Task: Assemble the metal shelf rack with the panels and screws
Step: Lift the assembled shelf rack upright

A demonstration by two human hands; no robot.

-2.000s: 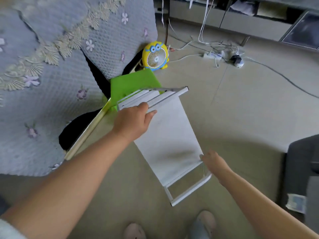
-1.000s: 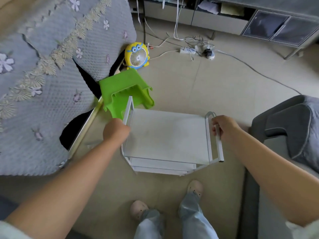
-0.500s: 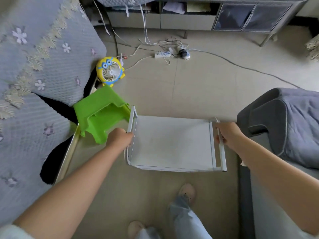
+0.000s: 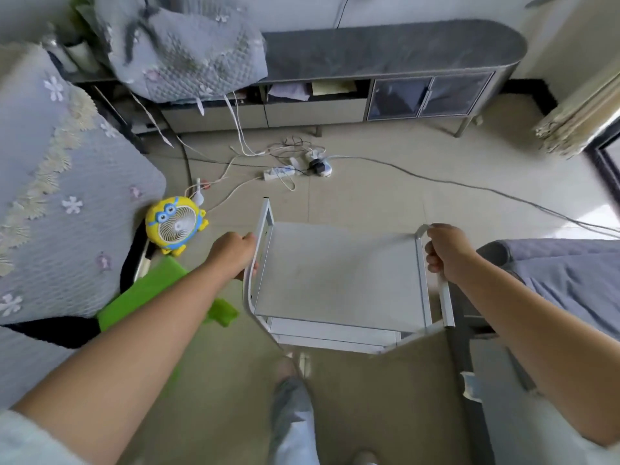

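The white metal shelf rack (image 4: pixel 339 273) stands upright in front of me, its top panel facing up and lower panels showing at its near edge. My left hand (image 4: pixel 235 251) grips the left side frame of the rack. My right hand (image 4: pixel 444 251) is curled around the right side frame near its rounded top corner. No screws can be seen.
A green plastic stool (image 4: pixel 151 293) lies left of the rack, beside a yellow cartoon fan (image 4: pixel 176 224). A quilted sofa cover (image 4: pixel 50 196) fills the left. A power strip and cables (image 4: pixel 285 171) lie ahead, a grey cabinet (image 4: pixel 385 72) behind, a grey seat (image 4: pixel 570 283) to the right.
The rack went from tilted on its side to upright between both hands. My view has lifted, showing more of the room, and the rack now sits further from the green stool.
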